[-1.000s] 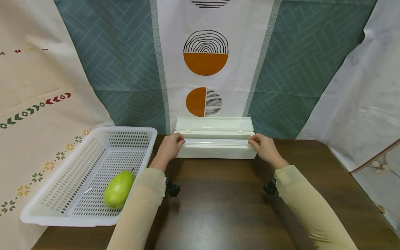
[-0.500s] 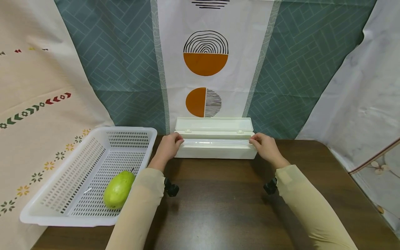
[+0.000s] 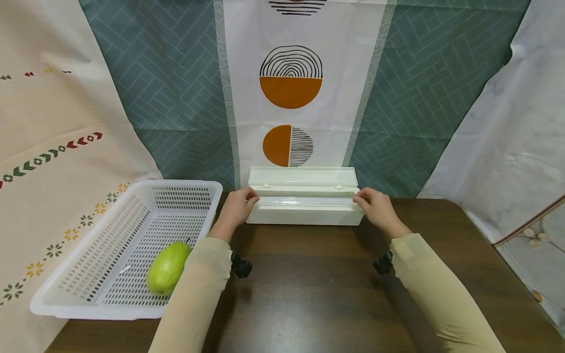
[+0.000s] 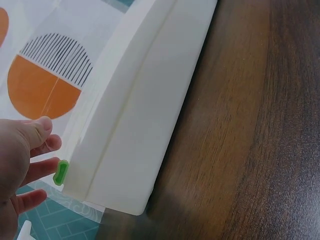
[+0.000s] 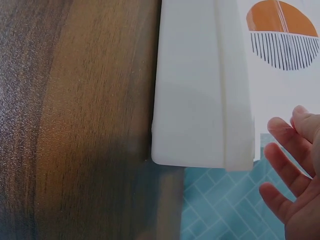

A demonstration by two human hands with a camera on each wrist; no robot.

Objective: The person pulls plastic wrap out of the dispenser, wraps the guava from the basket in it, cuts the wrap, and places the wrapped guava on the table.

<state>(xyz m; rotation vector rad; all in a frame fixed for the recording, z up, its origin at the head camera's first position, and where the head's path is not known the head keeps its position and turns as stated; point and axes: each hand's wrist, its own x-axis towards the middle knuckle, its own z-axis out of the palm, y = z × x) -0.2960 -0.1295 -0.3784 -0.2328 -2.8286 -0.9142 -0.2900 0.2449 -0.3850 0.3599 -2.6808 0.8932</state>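
At the brown wooden table's (image 3: 309, 299) far side: long white plastic box (image 3: 304, 216), lid (image 3: 303, 176) raised | left hand (image 3: 236, 208), right hand (image 3: 378, 208): fingers narrowed, pinching opposite ends of clear shiny film (image 3: 287, 201) | step, seemingly: securing film for drawing out | next likely calls for an even two-handed pull

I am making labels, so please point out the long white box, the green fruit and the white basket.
Long white box (image 3: 304, 216): head view, on its front wall.
Green fruit (image 3: 167, 269): head view, on its middle.
White basket (image 3: 97, 312): head view, on its near rim.
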